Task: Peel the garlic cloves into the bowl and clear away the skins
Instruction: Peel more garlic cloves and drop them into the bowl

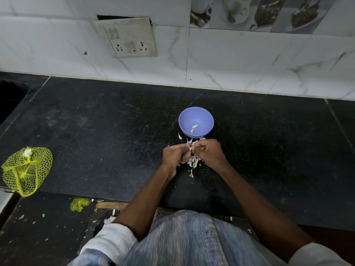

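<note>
Two peeled cloves [194, 128] already sit in the bowl [196, 121], straight ahead of your hands. Left hand [175, 153] and right hand [208, 152] both pinch one garlic clove [190, 148] over the skins [191, 162]; your right's slightly nearer the bowl.

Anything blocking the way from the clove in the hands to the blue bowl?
Nothing visible. The clove is pinched between the left hand and right hand, just in front of the blue bowl. Only loose skins lie flat on the counter between them.
</note>
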